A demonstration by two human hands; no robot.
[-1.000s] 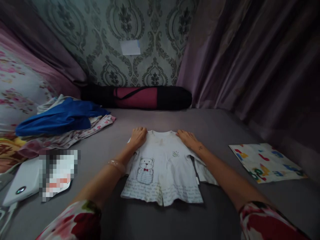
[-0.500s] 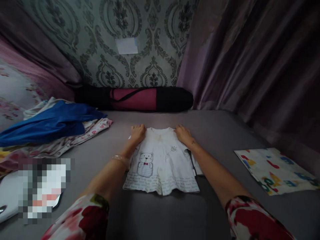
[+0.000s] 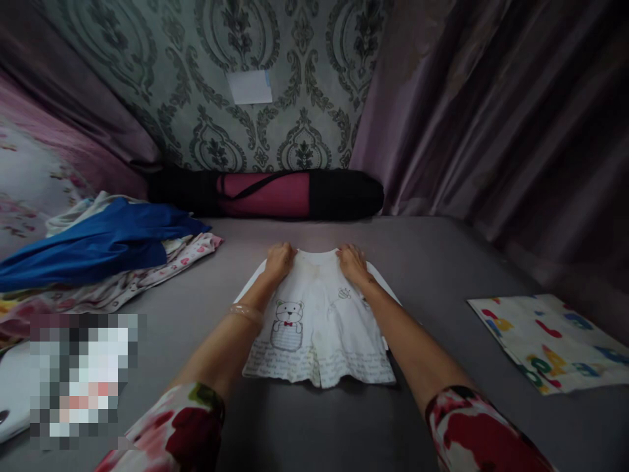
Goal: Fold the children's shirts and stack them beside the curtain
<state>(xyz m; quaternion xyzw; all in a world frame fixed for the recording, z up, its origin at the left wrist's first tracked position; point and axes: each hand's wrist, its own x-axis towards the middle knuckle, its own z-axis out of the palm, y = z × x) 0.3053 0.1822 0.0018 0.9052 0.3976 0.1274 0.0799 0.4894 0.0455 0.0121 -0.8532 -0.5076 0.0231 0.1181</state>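
A small white baby shirt [image 3: 317, 321] lies on the grey bed sheet, neckline away from me. It has a bear print on its left half, a bee print on the right and lettering along the hem. My left hand [image 3: 282, 260] grips the shirt at the left shoulder, close to the collar. At the right shoulder my right hand [image 3: 352, 262] pinches the cloth the same way. Both sets of fingers are closed, the fingertips partly hidden. White sleeves stick out past both forearms.
A patterned folded cloth [image 3: 555, 341] lies at the right. At the left are a heap of clothes with a blue garment [image 3: 113, 239] on top and a blurred-out white object [image 3: 19, 387]. A black and pink long bag [image 3: 265, 195] rests against the wall.
Both hands have moved inward along the shoulders, nearer the collar. The sleeves now show spread out to either side of the shirt.
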